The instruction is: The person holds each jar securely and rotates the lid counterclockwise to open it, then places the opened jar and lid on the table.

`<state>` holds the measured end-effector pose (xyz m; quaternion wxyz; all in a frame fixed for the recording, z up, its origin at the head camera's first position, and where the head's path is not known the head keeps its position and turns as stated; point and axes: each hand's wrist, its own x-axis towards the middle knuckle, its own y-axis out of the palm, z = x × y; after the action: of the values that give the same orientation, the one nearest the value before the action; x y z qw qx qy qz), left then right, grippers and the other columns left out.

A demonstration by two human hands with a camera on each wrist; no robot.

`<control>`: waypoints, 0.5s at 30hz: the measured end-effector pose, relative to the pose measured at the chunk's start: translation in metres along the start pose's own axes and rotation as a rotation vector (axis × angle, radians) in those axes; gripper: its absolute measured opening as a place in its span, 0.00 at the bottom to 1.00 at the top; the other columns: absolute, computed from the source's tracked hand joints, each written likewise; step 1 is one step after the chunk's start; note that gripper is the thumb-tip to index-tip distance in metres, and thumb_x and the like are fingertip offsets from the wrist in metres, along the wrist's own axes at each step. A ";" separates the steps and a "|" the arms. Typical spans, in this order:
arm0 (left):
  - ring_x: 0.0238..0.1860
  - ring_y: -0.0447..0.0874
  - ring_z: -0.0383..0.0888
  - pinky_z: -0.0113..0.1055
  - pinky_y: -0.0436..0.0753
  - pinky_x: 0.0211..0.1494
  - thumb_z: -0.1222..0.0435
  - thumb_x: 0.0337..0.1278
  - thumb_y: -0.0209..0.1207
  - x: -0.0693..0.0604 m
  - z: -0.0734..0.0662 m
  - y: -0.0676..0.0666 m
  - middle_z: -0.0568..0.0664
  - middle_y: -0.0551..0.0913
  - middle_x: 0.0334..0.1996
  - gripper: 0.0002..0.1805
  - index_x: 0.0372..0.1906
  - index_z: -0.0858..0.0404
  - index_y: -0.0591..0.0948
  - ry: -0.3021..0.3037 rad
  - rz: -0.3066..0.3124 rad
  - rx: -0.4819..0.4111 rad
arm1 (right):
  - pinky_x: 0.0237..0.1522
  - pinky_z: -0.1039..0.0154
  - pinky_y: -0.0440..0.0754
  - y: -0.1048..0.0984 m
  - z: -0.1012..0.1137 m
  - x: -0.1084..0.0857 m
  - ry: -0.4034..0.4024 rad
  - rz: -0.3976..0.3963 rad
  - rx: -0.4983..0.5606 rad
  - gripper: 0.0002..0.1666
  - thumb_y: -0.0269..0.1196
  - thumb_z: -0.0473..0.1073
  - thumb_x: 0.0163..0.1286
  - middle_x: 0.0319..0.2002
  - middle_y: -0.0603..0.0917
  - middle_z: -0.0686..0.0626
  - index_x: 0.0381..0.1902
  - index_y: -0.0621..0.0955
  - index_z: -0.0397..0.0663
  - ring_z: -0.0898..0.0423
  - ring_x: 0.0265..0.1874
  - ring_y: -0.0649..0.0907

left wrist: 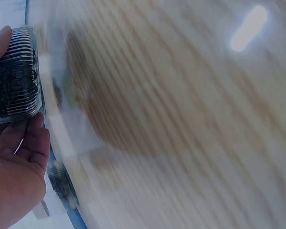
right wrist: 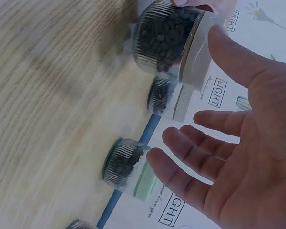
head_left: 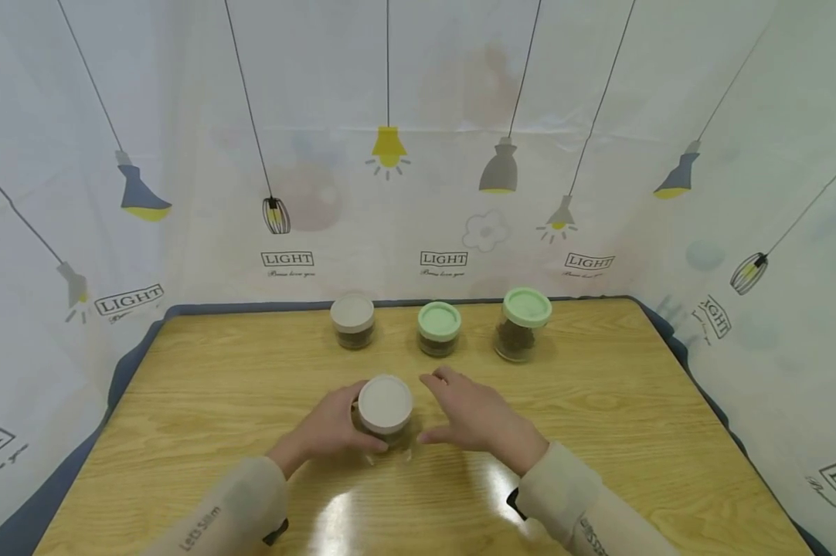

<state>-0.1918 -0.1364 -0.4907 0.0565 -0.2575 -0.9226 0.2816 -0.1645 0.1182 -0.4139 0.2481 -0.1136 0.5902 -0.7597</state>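
Observation:
My left hand grips the side of a clear ribbed jar holding dark pieces, capped with a white lid. The jar appears raised a little off the table. Just right of it, my right hand holds nothing, its thumb and fingers spread apart towards the jar. In the right wrist view the white lid is close to the right thumb; whether they touch, I cannot tell.
At the table's far edge stand a small white-lidded jar, a small green-lidded jar and a taller green-lidded jar, all with dark contents. A cloth printed with lamps hangs behind and along both sides.

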 end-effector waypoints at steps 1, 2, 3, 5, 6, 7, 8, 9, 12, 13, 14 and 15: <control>0.62 0.75 0.46 0.54 0.70 0.69 0.55 0.31 0.80 0.000 -0.001 0.002 0.43 0.79 0.59 0.48 0.66 0.53 0.71 0.008 0.006 -0.004 | 0.47 0.49 0.83 -0.001 0.002 0.000 -0.005 -0.010 0.001 0.52 0.67 0.67 0.57 0.63 0.73 0.43 0.71 0.66 0.45 0.47 0.57 0.78; 0.62 0.75 0.46 0.53 0.70 0.69 0.54 0.30 0.80 0.000 -0.002 0.004 0.43 0.79 0.59 0.49 0.66 0.53 0.71 0.017 0.009 -0.005 | 0.48 0.49 0.82 -0.001 0.003 0.000 -0.007 -0.016 0.002 0.53 0.67 0.68 0.56 0.63 0.72 0.43 0.71 0.66 0.45 0.47 0.57 0.78; 0.61 0.76 0.46 0.53 0.71 0.68 0.54 0.30 0.80 0.000 -0.003 0.005 0.43 0.79 0.59 0.49 0.66 0.53 0.71 0.028 0.011 -0.006 | 0.48 0.49 0.82 -0.001 0.005 0.000 -0.009 -0.025 -0.001 0.54 0.67 0.69 0.56 0.63 0.72 0.43 0.71 0.66 0.45 0.47 0.58 0.77; 0.60 0.76 0.45 0.51 0.72 0.67 0.53 0.30 0.80 0.000 -0.006 0.008 0.42 0.79 0.58 0.49 0.66 0.53 0.71 0.042 0.014 -0.003 | 0.51 0.49 0.81 0.000 0.008 0.000 -0.015 -0.041 -0.021 0.55 0.66 0.71 0.55 0.63 0.72 0.43 0.71 0.66 0.45 0.46 0.59 0.76; 0.60 0.77 0.45 0.51 0.72 0.66 0.52 0.30 0.80 0.001 -0.007 0.010 0.42 0.79 0.58 0.49 0.66 0.53 0.71 0.050 0.015 0.000 | 0.52 0.48 0.81 0.000 0.009 0.000 -0.023 -0.052 -0.033 0.56 0.66 0.72 0.54 0.62 0.73 0.43 0.71 0.66 0.44 0.46 0.59 0.76; 0.59 0.77 0.44 0.50 0.73 0.66 0.51 0.30 0.79 0.001 -0.008 0.011 0.43 0.80 0.57 0.49 0.65 0.53 0.71 0.053 0.017 0.002 | 0.53 0.49 0.81 0.000 0.010 0.001 -0.030 -0.063 -0.047 0.56 0.66 0.73 0.54 0.61 0.74 0.42 0.70 0.67 0.44 0.45 0.58 0.77; 0.59 0.77 0.44 0.50 0.73 0.66 0.51 0.30 0.79 0.001 -0.009 0.013 0.43 0.80 0.57 0.49 0.65 0.53 0.71 0.056 0.020 0.002 | 0.54 0.49 0.80 0.001 0.011 0.001 -0.037 -0.071 -0.063 0.56 0.65 0.73 0.54 0.60 0.74 0.42 0.69 0.67 0.43 0.45 0.57 0.77; 0.59 0.77 0.44 0.50 0.73 0.65 0.51 0.31 0.79 0.001 -0.010 0.014 0.43 0.80 0.57 0.48 0.65 0.54 0.71 0.060 0.022 0.001 | 0.54 0.49 0.80 0.001 0.012 0.001 -0.045 -0.080 -0.080 0.56 0.65 0.74 0.54 0.59 0.75 0.42 0.69 0.68 0.43 0.45 0.57 0.77; 0.58 0.77 0.43 0.48 0.74 0.64 0.50 0.32 0.78 0.001 -0.014 0.018 0.43 0.79 0.57 0.48 0.66 0.54 0.70 0.057 0.028 0.009 | 0.54 0.50 0.80 0.002 0.015 0.001 -0.060 -0.097 -0.122 0.55 0.63 0.76 0.54 0.57 0.76 0.43 0.67 0.69 0.44 0.46 0.55 0.78; 0.58 0.77 0.43 0.48 0.74 0.64 0.50 0.33 0.78 0.001 -0.016 0.019 0.43 0.79 0.57 0.48 0.66 0.55 0.70 0.055 0.028 0.010 | 0.53 0.50 0.80 0.002 0.016 0.001 -0.060 -0.100 -0.135 0.55 0.62 0.77 0.53 0.56 0.77 0.43 0.67 0.70 0.44 0.46 0.54 0.78; 0.57 0.77 0.43 0.47 0.74 0.63 0.50 0.33 0.78 0.001 -0.017 0.020 0.43 0.79 0.56 0.48 0.66 0.55 0.70 0.054 0.027 0.013 | 0.52 0.51 0.80 0.002 0.017 0.001 -0.058 -0.101 -0.146 0.55 0.62 0.77 0.53 0.56 0.77 0.43 0.66 0.70 0.45 0.47 0.53 0.79; 0.57 0.78 0.43 0.46 0.75 0.62 0.49 0.33 0.77 0.001 -0.018 0.021 0.44 0.80 0.56 0.48 0.66 0.55 0.70 0.055 0.026 0.019 | 0.51 0.51 0.80 0.002 0.018 0.002 -0.054 -0.101 -0.152 0.54 0.62 0.78 0.53 0.55 0.77 0.44 0.65 0.71 0.45 0.47 0.52 0.79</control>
<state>-0.1787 -0.1122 -0.4867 0.0805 -0.2766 -0.9146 0.2836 -0.1570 0.1020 -0.4114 0.2159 -0.1824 0.6326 -0.7211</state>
